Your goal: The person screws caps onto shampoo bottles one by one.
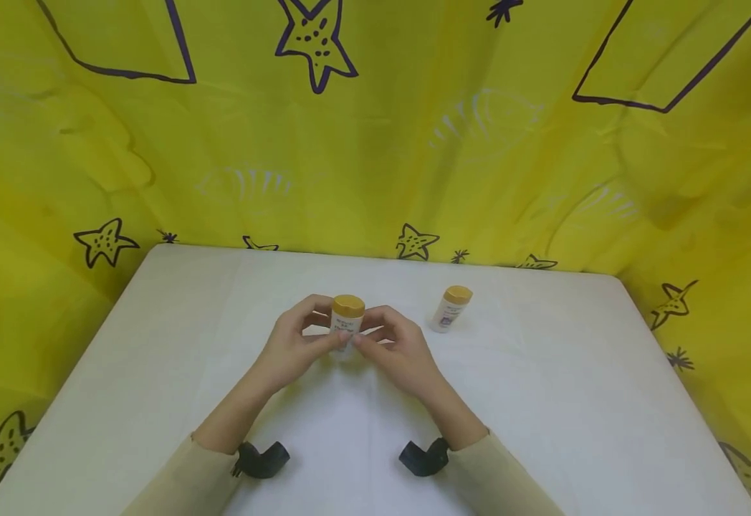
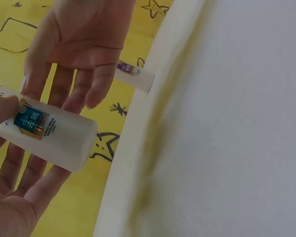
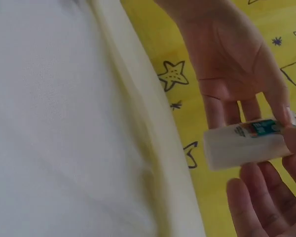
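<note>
Between both hands, in the middle of the head view, stands an upright white bottle with an orange-yellow cap. My left hand grips it from the left, thumb on the front and fingers behind. From the right, my right hand pinches it the same way. The left wrist view shows a teal label on the held bottle, under a thumb. Its plain base end faces the camera side in the right wrist view. A second bottle, similar with a purple label, is on the table to the right of the hands.
The white-covered table stretches around the hands. A yellow curtain with star and fish drawings hangs behind and at both sides. Black wrist cameras sit on the left wrist and the right wrist.
</note>
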A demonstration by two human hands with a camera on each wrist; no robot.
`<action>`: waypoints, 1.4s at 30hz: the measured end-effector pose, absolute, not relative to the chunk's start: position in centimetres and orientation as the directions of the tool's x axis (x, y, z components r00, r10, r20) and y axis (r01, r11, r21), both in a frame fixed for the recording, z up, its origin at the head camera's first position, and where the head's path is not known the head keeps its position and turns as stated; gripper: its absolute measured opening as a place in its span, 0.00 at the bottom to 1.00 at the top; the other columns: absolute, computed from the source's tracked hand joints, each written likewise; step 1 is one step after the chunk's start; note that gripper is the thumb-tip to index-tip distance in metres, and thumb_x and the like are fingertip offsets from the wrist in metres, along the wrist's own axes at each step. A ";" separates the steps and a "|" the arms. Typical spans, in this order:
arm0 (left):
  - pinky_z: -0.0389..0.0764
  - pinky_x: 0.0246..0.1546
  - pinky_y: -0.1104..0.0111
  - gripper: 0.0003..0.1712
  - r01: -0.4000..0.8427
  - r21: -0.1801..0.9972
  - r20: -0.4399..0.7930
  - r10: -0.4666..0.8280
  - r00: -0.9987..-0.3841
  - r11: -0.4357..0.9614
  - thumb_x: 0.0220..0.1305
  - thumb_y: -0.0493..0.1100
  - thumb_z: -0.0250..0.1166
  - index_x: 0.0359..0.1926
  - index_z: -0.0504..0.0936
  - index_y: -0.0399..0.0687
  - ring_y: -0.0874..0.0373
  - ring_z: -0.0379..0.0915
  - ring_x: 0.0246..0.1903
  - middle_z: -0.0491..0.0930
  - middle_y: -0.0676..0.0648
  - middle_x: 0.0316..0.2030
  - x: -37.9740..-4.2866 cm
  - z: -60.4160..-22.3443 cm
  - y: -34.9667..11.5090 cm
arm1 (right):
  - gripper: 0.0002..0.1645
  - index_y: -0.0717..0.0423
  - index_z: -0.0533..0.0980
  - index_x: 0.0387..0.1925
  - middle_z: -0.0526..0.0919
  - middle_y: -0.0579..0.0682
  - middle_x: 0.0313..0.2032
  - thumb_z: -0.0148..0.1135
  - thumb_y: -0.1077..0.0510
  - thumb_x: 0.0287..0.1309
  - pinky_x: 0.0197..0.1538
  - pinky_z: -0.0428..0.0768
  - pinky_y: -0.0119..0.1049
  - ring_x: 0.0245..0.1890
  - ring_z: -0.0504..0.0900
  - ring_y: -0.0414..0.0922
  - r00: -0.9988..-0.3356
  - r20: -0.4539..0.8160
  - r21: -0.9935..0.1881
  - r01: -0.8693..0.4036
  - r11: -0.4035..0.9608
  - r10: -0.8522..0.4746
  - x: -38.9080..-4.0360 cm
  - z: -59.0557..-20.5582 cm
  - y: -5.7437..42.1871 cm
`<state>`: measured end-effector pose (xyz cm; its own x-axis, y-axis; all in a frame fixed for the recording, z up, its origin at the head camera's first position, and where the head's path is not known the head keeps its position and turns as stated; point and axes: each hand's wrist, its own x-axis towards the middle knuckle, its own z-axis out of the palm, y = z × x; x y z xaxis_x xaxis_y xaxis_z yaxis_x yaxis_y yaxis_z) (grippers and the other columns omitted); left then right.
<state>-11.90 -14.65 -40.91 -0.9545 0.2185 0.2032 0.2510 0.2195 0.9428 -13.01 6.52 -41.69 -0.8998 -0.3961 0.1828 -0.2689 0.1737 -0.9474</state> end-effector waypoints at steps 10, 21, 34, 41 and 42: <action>0.81 0.46 0.57 0.21 0.197 0.945 0.145 0.203 -0.968 0.262 0.60 0.44 0.73 0.54 0.78 0.51 0.48 0.78 0.49 0.79 0.47 0.51 -14.5 -41.3 -16.6 | 0.13 0.50 0.79 0.48 0.83 0.49 0.44 0.68 0.53 0.63 0.39 0.84 0.36 0.38 0.84 0.46 -0.928 0.139 -0.941 -0.233 0.247 -0.344 -15.8 -42.5 4.1; 0.82 0.48 0.60 0.23 0.187 0.945 0.142 0.179 -0.974 0.270 0.62 0.43 0.72 0.55 0.76 0.46 0.46 0.78 0.52 0.77 0.43 0.54 -16.5 -42.9 -18.4 | 0.14 0.52 0.79 0.48 0.83 0.49 0.45 0.67 0.53 0.63 0.41 0.84 0.37 0.41 0.84 0.47 -0.938 0.096 -0.934 -0.200 0.296 -0.332 -18.1 -43.6 1.9; 0.83 0.48 0.60 0.23 0.165 0.956 0.121 0.191 -0.974 0.241 0.62 0.41 0.72 0.56 0.74 0.46 0.44 0.78 0.53 0.76 0.42 0.54 -16.8 -44.5 -19.0 | 0.15 0.48 0.78 0.51 0.83 0.47 0.47 0.67 0.52 0.64 0.42 0.85 0.38 0.45 0.83 0.47 -0.940 0.023 -0.942 -0.135 0.307 -0.341 -18.2 -44.4 1.8; 0.74 0.62 0.49 0.40 0.177 0.934 0.117 0.202 -0.972 0.312 0.60 0.43 0.73 0.70 0.64 0.52 0.41 0.69 0.65 0.70 0.41 0.64 -16.0 -44.3 -19.6 | 0.20 0.45 0.75 0.57 0.82 0.49 0.52 0.66 0.55 0.64 0.51 0.84 0.42 0.50 0.83 0.45 -0.925 0.094 -0.917 -0.224 0.329 -0.367 -15.6 -42.6 5.3; 0.72 0.64 0.49 0.42 0.207 0.917 0.149 0.190 -0.970 0.340 0.60 0.44 0.73 0.71 0.62 0.53 0.42 0.67 0.66 0.69 0.42 0.65 -15.6 -44.0 -19.9 | 0.21 0.46 0.75 0.57 0.82 0.50 0.52 0.67 0.56 0.63 0.51 0.84 0.43 0.50 0.83 0.47 -0.913 0.150 -0.904 -0.282 0.320 -0.380 -14.9 -42.0 6.4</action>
